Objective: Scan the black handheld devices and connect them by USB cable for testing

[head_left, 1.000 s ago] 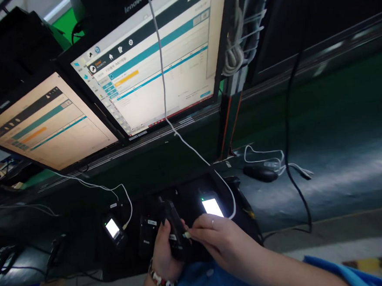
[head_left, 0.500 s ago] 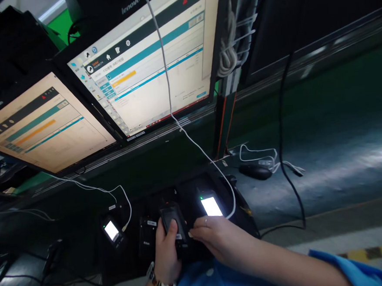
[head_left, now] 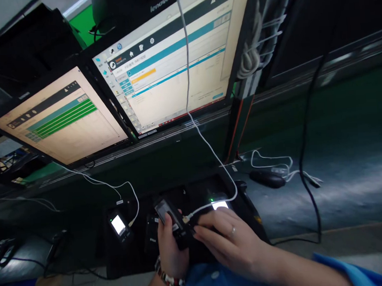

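Note:
My left hand [head_left: 172, 244] is wrapped round a black handheld device [head_left: 179, 231] with a grey screen, its thumb on the front. At the device's right side sits the plug of a white cable [head_left: 200, 207], apparently in it. My right hand [head_left: 232, 240], with a ring, is close to that side below the plug. Its thumb and fingers are pinched together; what they hold, if anything, is too dark to make out. Partly behind this hand a second device with a lit screen [head_left: 219, 204] lies in the black tray [head_left: 121, 263].
A lit device [head_left: 119, 226] with a white cable lies at the tray's left, and another black device [head_left: 152, 239] lies beside my left hand. Two monitors, left [head_left: 63, 121] and right [head_left: 179, 65], stand behind. A black mouse [head_left: 267, 178] and a hanging black cable [head_left: 304, 152] are at right.
The cable plug, earlier at my right fingertips, now sits at the device's side with the fingers below it. The held device has tilted. The left monitor now shows green rows in place of an orange bar.

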`<action>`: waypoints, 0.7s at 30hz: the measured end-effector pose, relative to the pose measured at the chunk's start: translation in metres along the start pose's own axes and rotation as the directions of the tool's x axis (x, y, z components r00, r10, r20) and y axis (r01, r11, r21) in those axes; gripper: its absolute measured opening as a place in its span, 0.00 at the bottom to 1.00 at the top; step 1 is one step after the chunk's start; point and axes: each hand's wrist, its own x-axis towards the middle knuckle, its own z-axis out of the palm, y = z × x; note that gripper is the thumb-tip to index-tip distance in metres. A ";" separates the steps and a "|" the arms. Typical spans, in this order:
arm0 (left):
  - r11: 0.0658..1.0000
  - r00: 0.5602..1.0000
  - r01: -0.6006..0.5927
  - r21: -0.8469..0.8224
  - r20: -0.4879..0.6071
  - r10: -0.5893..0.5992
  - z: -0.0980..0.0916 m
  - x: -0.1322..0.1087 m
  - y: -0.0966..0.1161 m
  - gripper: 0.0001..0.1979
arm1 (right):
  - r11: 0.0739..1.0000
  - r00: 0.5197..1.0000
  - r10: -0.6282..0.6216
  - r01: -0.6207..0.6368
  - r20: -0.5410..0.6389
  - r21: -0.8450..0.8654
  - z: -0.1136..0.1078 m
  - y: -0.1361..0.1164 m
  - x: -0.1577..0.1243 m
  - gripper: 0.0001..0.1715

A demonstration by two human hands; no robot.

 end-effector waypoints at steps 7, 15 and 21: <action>0.995 0.994 -0.099 0.003 -0.052 0.100 -0.002 -0.005 0.000 0.23 | 0.616 0.779 0.548 -0.623 0.305 0.482 0.025 -0.010 -0.004 0.12; 0.957 0.975 0.212 -0.199 -0.020 -0.221 0.009 -0.009 0.006 0.14 | 0.324 0.753 0.526 -0.607 0.395 0.726 0.028 -0.002 -0.003 0.13; 0.852 0.897 0.439 -0.285 0.076 -0.436 0.019 -0.013 0.014 0.20 | 0.325 0.748 0.537 -0.611 0.391 0.722 0.019 -0.003 0.000 0.12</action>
